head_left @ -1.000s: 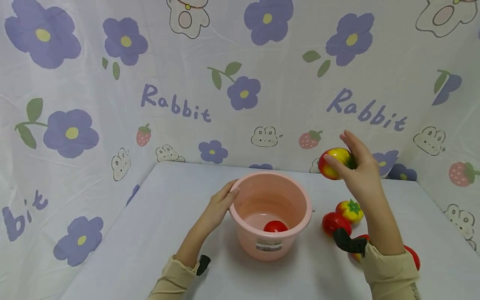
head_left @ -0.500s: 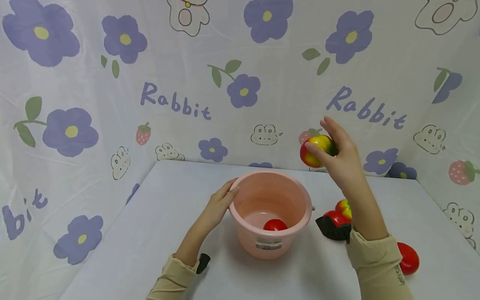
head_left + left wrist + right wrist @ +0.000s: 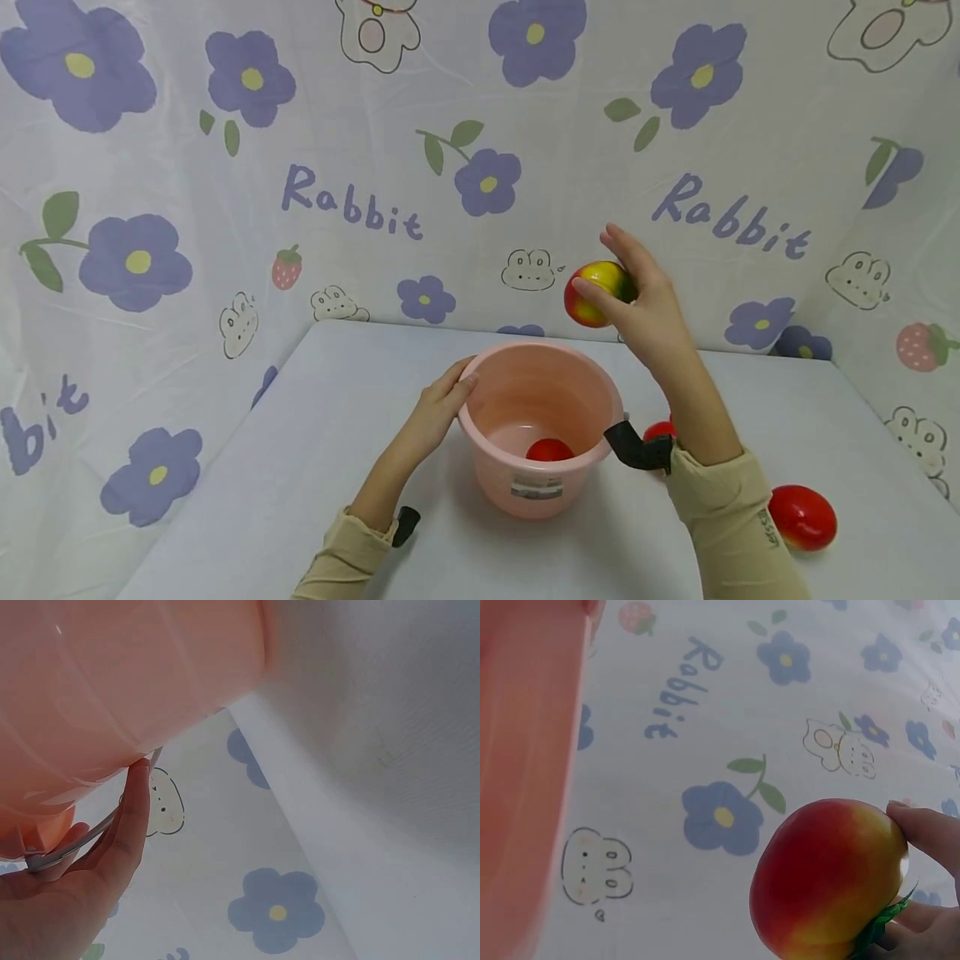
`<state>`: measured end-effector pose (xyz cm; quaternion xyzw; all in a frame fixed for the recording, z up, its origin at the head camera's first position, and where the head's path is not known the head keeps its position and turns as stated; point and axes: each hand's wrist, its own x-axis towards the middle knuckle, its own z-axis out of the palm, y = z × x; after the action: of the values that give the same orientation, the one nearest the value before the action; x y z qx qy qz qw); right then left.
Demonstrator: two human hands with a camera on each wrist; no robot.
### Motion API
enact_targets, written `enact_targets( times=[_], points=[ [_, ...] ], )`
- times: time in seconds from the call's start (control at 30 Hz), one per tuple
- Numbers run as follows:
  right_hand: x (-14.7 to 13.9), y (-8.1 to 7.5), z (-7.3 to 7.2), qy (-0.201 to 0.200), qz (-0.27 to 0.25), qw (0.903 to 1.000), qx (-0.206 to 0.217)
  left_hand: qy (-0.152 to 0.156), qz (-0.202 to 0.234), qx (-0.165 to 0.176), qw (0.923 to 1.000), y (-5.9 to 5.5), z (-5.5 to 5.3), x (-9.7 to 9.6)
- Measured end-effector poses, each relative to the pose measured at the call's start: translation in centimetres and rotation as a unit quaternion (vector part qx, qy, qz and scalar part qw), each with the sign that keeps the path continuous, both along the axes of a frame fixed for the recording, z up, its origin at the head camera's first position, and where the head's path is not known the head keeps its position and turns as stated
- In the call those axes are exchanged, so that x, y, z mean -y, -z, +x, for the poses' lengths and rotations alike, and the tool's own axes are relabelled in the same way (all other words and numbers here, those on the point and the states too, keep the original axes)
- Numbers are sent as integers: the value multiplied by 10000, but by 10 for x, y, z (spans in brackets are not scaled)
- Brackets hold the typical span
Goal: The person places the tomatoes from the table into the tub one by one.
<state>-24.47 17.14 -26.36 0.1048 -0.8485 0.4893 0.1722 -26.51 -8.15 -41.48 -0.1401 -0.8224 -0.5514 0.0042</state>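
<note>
A pink plastic bucket (image 3: 491, 475) stands upright on the table, with one red tomato (image 3: 550, 451) at its bottom. My left hand (image 3: 435, 412) grips the bucket's left rim, thumb over the edge. In the left wrist view its fingers lie under the bucket wall (image 3: 120, 675), by the thin wire handle (image 3: 79, 844). Raised above the back right of the bucket, my right hand (image 3: 652, 317) pinches a red-and-yellow tomato (image 3: 600, 273) between thumb and fingers. The right wrist view shows green leaves (image 3: 881, 924) on that tomato (image 3: 817, 877), beside the fingers.
Another red tomato (image 3: 802, 518) lies on the white table (image 3: 360, 383), right of the right sleeve. Behind the right forearm, part of a red tomato (image 3: 658, 431) shows. A printed cloth (image 3: 337, 108) hangs behind and beside the table. Black wrist mounts (image 3: 637, 447) jut from the cuffs.
My right hand has carried the red-and-yellow tomato leftward and slightly up, from over the right side of the table toward the bucket. The left hand and bucket have stayed put.
</note>
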Motion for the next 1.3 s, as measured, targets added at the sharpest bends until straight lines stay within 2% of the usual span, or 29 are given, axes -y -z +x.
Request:
enact_targets(
  times=[0.3,0.47,0.6,1.0,1.3],
  points=[
    [19,-3,-7,-453,-14,9989,81,-10,-44,59,10000,-1,-1,0],
    [28,-3,-10,-586,-26,9982,117,-20,-35,73,10000,-2,-2,-1],
    [35,-2,-13,-610,-18,9977,299,16,-33,27,10000,-2,-3,-1],
    [50,9,-32,-1081,-11,9931,460,28,3,184,9998,0,-4,-2],
    [57,21,-38,-1144,178,9909,690,48,-31,228,9997,-1,-5,-4]
  ],
)
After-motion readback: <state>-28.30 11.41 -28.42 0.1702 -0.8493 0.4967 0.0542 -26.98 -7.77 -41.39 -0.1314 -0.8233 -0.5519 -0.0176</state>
